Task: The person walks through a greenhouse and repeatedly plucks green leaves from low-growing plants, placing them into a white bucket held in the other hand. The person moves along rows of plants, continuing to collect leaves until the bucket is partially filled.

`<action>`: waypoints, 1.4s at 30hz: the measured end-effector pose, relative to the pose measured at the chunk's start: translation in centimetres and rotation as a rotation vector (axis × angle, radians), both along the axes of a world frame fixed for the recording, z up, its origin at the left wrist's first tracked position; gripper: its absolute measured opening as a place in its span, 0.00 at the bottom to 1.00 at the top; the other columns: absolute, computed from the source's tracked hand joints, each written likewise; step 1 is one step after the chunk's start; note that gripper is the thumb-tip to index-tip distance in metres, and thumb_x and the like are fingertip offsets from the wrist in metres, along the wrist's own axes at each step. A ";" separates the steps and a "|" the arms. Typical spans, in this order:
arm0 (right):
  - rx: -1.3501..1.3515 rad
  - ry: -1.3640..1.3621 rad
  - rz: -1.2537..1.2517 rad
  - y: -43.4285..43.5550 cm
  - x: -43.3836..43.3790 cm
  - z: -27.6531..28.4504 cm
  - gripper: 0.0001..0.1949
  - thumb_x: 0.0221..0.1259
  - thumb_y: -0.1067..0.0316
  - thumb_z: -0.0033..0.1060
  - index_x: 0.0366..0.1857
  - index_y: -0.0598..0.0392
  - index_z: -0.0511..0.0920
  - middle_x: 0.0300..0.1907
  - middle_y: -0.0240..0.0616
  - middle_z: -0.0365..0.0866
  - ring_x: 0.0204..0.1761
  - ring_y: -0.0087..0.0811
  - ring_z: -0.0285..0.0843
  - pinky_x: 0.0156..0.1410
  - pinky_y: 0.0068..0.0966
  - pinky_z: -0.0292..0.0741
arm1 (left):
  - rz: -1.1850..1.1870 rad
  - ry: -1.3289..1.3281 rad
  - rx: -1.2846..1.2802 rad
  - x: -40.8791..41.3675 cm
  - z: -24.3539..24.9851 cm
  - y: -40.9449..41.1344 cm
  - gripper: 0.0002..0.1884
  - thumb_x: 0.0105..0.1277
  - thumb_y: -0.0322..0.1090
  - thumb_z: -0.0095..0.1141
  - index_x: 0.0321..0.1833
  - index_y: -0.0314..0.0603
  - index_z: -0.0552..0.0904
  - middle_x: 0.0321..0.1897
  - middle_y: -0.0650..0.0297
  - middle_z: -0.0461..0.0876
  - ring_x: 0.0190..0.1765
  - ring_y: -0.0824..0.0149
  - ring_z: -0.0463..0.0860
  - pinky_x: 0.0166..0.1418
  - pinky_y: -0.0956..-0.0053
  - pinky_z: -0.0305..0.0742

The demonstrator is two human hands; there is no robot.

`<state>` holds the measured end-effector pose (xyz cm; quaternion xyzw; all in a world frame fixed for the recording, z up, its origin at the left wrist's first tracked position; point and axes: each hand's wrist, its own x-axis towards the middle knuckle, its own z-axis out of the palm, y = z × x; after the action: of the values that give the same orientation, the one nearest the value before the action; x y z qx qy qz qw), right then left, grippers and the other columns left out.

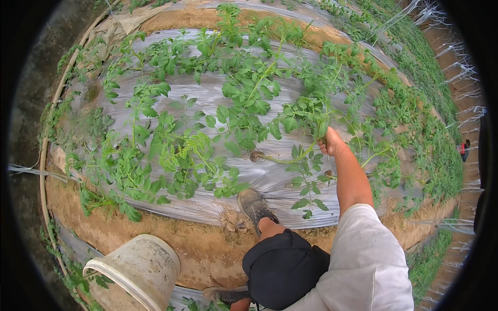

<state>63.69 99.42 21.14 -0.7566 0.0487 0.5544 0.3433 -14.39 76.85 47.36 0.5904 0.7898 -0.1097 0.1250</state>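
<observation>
My right hand is closed around the thick stem of a tomato plant, just below its leafy top. The stem comes out of a hole in silver plastic mulch film and runs low over the film before bending up to the fist. Leaves cover part of the fingers. My left hand is out of view. At the lower left is a dirty white plastic bucket, its mouth turned towards the lower left; green leaves show at its rim.
More tomato plants sprawl over the film. My shoe stands on the bed's edge, by bare soil. A hose or pipe runs along the left. Pale strings line the far right, beyond dense plant rows.
</observation>
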 end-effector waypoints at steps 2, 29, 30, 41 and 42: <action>0.024 0.012 -0.006 0.1 0.0 0.2 0.20 0.66 0.44 0.51 0.23 0.47 0.72 0.18 0.28 0.68 0.16 0.23 0.60 0.21 0.24 0.57 | 0.012 0.001 -0.018 -0.2 -0.2 -0.1 0.27 0.59 0.47 0.74 0.51 0.30 0.86 0.38 0.42 0.88 0.42 0.42 0.87 0.46 0.55 0.81; 0.764 -0.940 -0.223 -4.0 -6.4 15.5 0.13 0.77 0.62 0.49 0.49 0.59 0.80 0.26 0.29 0.74 0.25 0.17 0.65 0.29 0.20 0.63 | -0.055 -0.146 0.173 0.4 0.3 0.5 0.17 0.50 0.44 0.75 0.32 0.37 0.86 0.26 0.46 0.84 0.34 0.40 0.84 0.41 0.50 0.77; 0.907 -0.827 -0.147 -3.1 -10.9 19.9 0.13 0.80 0.60 0.48 0.54 0.56 0.78 0.29 0.26 0.71 0.24 0.16 0.62 0.24 0.19 0.60 | -0.066 -0.117 0.147 0.0 1.1 0.5 0.18 0.51 0.48 0.74 0.33 0.40 0.88 0.30 0.47 0.86 0.37 0.43 0.85 0.43 0.52 0.79; 1.984 -0.245 1.109 -11.5 -62.6 41.4 0.17 0.77 0.66 0.53 0.63 0.64 0.73 0.49 0.47 0.81 0.49 0.32 0.78 0.53 0.27 0.75 | 0.413 -0.490 0.866 -3.6 9.1 -11.8 0.23 0.66 0.38 0.68 0.59 0.34 0.81 0.53 0.48 0.86 0.58 0.51 0.85 0.64 0.64 0.77; 1.988 -0.490 1.337 -12.0 -65.5 39.5 0.18 0.75 0.66 0.55 0.62 0.63 0.74 0.53 0.50 0.81 0.54 0.39 0.78 0.58 0.33 0.75 | 0.476 -0.507 1.123 -3.6 7.7 -15.2 0.16 0.68 0.34 0.66 0.56 0.35 0.83 0.47 0.51 0.88 0.50 0.55 0.88 0.58 0.66 0.80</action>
<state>-1.85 87.44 60.62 -0.1249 -0.8607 0.2602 0.4194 -18.02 61.70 55.05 0.3828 0.7820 0.4919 0.0011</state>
